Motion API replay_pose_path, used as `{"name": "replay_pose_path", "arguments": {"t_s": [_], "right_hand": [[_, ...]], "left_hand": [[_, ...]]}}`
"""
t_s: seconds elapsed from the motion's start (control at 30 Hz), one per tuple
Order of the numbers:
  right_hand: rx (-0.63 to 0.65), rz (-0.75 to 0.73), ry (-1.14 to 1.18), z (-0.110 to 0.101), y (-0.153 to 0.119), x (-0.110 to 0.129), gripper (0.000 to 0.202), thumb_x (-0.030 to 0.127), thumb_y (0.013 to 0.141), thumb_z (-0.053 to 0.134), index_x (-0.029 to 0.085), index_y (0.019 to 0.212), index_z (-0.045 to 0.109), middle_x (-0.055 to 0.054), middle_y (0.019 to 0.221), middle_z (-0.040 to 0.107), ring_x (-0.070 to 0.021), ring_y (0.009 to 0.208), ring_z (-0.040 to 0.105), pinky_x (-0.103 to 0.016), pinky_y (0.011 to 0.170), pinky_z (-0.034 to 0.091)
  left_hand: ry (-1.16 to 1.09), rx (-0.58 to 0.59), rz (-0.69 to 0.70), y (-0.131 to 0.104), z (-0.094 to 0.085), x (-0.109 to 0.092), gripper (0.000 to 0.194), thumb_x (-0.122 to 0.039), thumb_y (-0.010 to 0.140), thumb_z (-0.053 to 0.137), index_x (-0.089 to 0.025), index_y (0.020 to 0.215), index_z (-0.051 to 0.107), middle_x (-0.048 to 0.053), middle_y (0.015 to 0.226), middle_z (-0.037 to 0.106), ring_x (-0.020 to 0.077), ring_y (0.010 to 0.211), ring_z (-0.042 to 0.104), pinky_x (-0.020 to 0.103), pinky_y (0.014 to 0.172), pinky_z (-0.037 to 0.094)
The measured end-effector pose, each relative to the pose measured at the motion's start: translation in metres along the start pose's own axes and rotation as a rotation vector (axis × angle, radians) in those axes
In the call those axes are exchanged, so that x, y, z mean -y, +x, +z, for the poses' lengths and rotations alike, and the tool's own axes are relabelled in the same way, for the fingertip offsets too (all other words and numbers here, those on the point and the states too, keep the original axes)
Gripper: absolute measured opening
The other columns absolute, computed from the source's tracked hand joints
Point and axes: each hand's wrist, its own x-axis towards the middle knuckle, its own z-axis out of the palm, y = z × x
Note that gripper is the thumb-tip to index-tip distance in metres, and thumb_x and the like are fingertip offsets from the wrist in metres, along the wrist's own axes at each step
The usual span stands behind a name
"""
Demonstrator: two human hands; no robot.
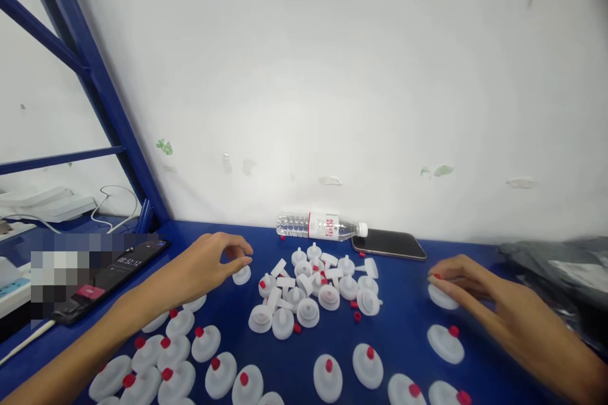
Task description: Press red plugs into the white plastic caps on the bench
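Observation:
My left hand is at the left of the loose pile, its thumb and forefinger closed at the top of a white disc-shaped nozzle lid; its tip is hidden by the fingers. At the right, my right hand pinches another white nozzle lid by its small red cap. Between the hands is a heap of white nozzle lids, mostly uncapped and lying at all angles. Loose red caps are scattered among them. Lids with red caps stand along the front.
Behind the heap, a water bottle lies on its side against a dark phone. A second phone with a cable leans at left, near a power strip. Grey plastic bags sit at right. A blue frame rises at left.

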Motion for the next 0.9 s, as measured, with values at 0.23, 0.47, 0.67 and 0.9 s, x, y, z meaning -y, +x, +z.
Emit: {"name": "replay_pose_path", "arguments": {"t_s": [0.23,0.47,0.67,0.9], "right_hand": [[0.055,0.013,-0.042,0.013,-0.011,0.001,0.031,0.061,0.1,0.055,0.034,0.105,0.069,0.002,0.104,0.081,-0.0251,0.095,0.079,-0.034,0.08,0.06],[0.147,0.068,0.122,0.015,-0.012,0.013,0.032,0.063,0.097,0.064,0.032,0.102,0.069,0.001,0.106,0.081,-0.023,0.098,0.078,-0.031,0.082,0.06],[0.179,0.071,0.182,0.014,-0.012,0.016,0.037,0.065,0.093,0.07,0.031,0.107,0.072,-0.002,0.111,0.081,-0.0247,0.1,0.078,-0.033,0.087,0.062],[0.043,0.119,0.176,0.011,-0.013,0.013,0.042,0.062,0.107,0.046,0.031,0.124,0.069,-0.005,0.12,0.079,-0.026,0.11,0.076,-0.035,0.087,0.061]], "left_hand": [[0.032,-0.013,0.105,-0.017,-0.004,-0.033,0.046,-0.063,0.101,0.047,-0.029,0.108,0.077,0.006,0.113,0.077,0.0269,0.096,0.065,0.038,0.085,0.05],[0.056,0.219,0.09,-0.032,0.0,-0.049,0.035,-0.063,0.093,0.065,-0.032,0.104,0.077,0.003,0.105,0.077,0.0262,0.096,0.068,0.035,0.079,0.048],[0.049,0.336,0.062,-0.029,0.002,-0.046,0.019,-0.047,0.088,0.073,-0.029,0.083,0.076,0.001,0.091,0.075,0.0227,0.085,0.067,0.031,0.07,0.044],[-0.095,0.343,0.016,-0.026,-0.014,-0.044,0.031,-0.055,0.09,0.069,-0.028,0.08,0.079,-0.002,0.067,0.059,0.0142,0.059,0.049,0.026,0.055,0.038]]}}
